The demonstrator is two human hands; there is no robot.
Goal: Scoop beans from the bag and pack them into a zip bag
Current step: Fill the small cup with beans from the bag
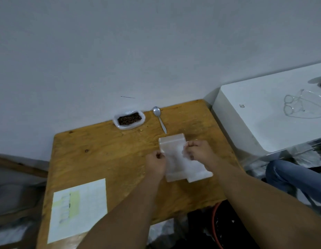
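Observation:
A stack of clear zip bags (174,144) lies on the wooden table (105,155), right of centre. My left hand (156,163) pinches the left edge of the top zip bag (175,162). My right hand (199,152) pinches the same bag's right side, fingers curled. An open plastic bag of dark beans (129,119) sits at the table's far edge against the wall. A metal spoon (159,119) lies just right of it, bowl toward the wall, untouched.
A printed sheet of paper (78,209) lies at the table's near left. A white appliance (264,123) with clear glasses (296,106) on top stands to the right. A person's blue-jeaned knee (291,177) is at the right.

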